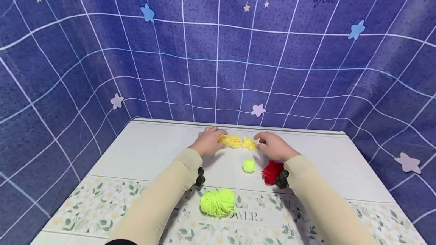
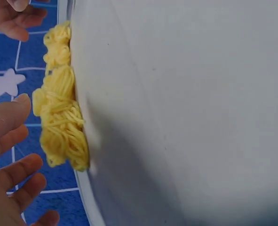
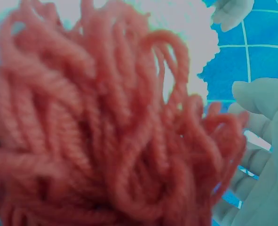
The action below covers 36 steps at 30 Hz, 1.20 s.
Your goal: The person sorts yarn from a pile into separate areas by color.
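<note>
Head view, yellow looped-yarn bundle (image 1: 234, 141): lying far on the white tabletop (image 1: 150, 150), long axis left to right, nearly parallel to the far edge; thicker at left, smaller lump at right, join unclear.
Head view, left hand (image 1: 208, 142): at the left end, thumb and fingers parted.
Head view, right hand (image 1: 272, 146): at the right end, well apart from the left, fingers loosely bent and parted.
Head view, nearer: neon yellow-green round ball (image 1: 249, 165); right of it, tangled red yarn bundle (image 1: 272, 172); nearest, neon yellow-green yarn skein (image 1: 218, 202).
Left wrist view: fingers spread beside the thicker end; contact unclear.
Right wrist view: mostly blurred red loops; fingers parted behind.
</note>
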Tool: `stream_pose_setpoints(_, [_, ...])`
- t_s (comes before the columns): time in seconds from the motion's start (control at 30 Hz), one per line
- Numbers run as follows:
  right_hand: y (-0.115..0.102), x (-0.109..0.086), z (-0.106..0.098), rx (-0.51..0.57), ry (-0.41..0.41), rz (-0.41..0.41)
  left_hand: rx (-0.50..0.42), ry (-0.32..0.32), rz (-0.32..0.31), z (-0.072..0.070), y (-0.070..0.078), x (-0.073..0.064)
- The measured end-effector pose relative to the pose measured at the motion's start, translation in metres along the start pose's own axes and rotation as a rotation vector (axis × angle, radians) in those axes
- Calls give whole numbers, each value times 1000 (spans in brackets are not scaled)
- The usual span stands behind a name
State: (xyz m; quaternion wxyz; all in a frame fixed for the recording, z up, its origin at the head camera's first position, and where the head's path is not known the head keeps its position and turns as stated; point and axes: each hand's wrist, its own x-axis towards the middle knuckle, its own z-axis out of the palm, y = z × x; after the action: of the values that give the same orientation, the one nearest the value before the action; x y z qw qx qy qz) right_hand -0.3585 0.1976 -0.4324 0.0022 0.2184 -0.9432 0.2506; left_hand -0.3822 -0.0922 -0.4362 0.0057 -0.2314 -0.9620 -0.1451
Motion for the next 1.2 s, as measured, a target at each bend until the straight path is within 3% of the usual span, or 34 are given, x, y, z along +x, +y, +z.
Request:
stream_pose_setpoints(0.3, [-17,-18,-5,-23,-77,-59,36,4,109,-17,12,-26])
stream_pose_setpoints(0.5, [-29,-30,1,-28,-86,-98,26,-42,166,-23,21,-51])
stream_pose_setpoints(0.77, [-36,-43,16,-96,-64,-109,-13,-128,273,-18,31,-89])
stream_pose_setpoints(1.0, [-43,-46,26,-285,-51,-142,-37,-211,288,-13,38,-115])
stream_pose_setpoints(1.2, [-44,-48,31,-332,-41,-152,-18,-253,312,-10,44,-130])
